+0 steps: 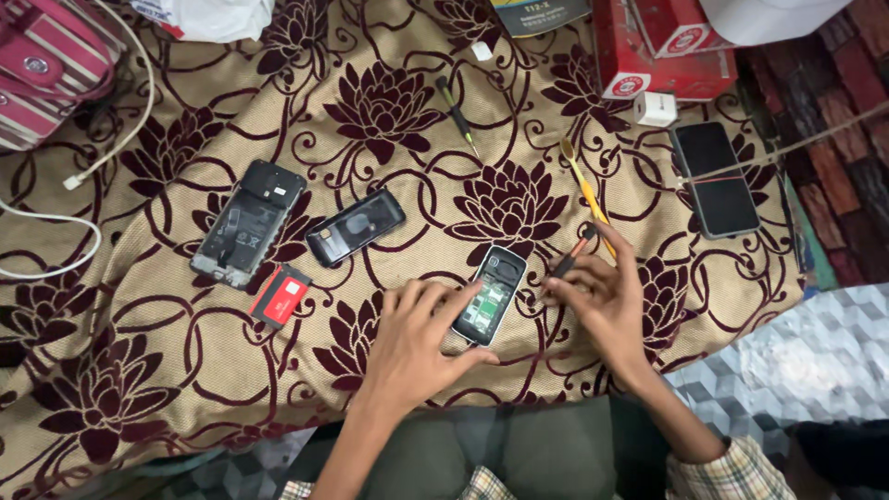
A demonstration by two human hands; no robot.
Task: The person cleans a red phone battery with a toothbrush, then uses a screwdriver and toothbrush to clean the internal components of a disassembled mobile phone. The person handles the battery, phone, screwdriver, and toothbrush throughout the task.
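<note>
While the left hand (pixel 417 338) steadies it, the opened phone (pixel 491 294) lies between both hands.

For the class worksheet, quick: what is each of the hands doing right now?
Left hand: open, fingers resting on the opened phone.
Right hand: closed on a small dark tool.
</note>
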